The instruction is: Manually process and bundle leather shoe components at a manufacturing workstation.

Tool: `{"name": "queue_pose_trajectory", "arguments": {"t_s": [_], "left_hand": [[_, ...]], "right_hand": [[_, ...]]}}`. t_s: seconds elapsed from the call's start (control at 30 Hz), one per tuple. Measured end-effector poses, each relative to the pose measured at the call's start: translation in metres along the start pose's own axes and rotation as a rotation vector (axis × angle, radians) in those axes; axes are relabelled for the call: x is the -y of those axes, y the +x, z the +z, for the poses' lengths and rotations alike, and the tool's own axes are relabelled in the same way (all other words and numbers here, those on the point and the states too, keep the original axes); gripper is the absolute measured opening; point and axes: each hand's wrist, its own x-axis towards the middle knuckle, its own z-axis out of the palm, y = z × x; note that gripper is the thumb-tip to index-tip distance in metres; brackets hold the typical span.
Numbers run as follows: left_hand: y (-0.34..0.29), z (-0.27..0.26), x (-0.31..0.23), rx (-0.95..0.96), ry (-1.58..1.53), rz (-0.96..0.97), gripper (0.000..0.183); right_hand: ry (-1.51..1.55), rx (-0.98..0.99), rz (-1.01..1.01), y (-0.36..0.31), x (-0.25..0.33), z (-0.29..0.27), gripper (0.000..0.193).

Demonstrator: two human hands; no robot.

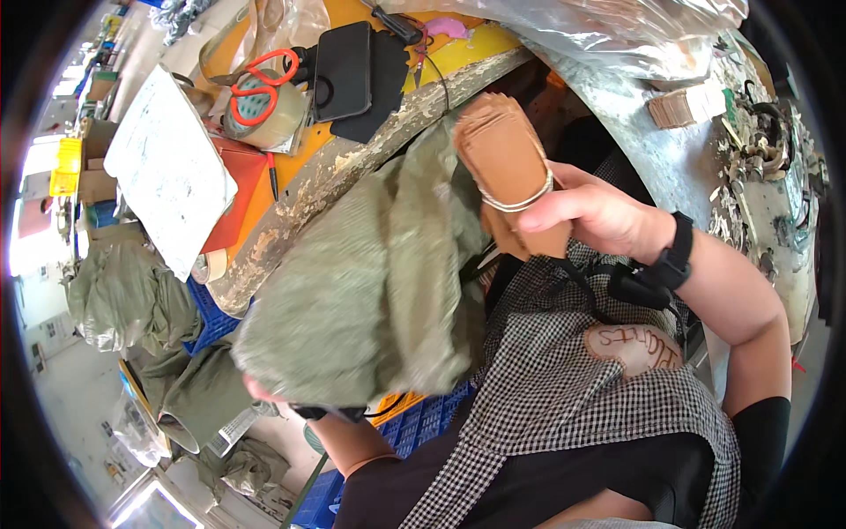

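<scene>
My right hand point(604, 212) is closed round a bundle of brown strips with rounded ends point(507, 150), possibly leather or card. Pale elastic bands circle the stack, and my thumb presses on its face. Beside it a large olive-green woven sack point(352, 264) hangs in front of me, blurred in places. At the sack's lower left edge my left hand point(257, 389) grips the material; most of its fingers are hidden behind the cloth. The bundle is held over the sack's right side, and I cannot tell whether they touch.
On the worn yellow bench point(317, 185) lie orange-handled scissors point(264, 85), a tape roll point(264, 123), a black phone point(344, 70) and a white sheet point(167, 167). A metal surface point(608, 97) at right bears another brown stack point(687, 106). Blue crates point(423, 428) stand below.
</scene>
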Motion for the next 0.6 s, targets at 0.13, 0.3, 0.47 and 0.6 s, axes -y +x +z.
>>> {"name": "queue_pose_trajectory", "arguments": {"t_s": [0.13,0.3,0.47,0.6], "left_hand": [[-0.033,-0.022,-0.02,-0.053,0.431,0.029,0.056],[-0.065,-0.072,-0.048,-0.13,0.957,0.086,0.053],[-0.08,-0.118,-0.085,-0.226,1.462,0.165,0.05],[-0.093,-0.125,-0.101,-0.353,1.862,0.224,0.047]], "right_hand": [[-0.029,0.205,-0.221,0.003,0.016,-0.002,0.063],[-0.215,0.514,-0.315,0.001,0.013,-0.001,0.072],[-0.453,0.667,-0.262,0.014,-0.015,0.038,0.067],[-0.621,0.638,-0.178,0.0,-0.005,0.032,0.057]]}}
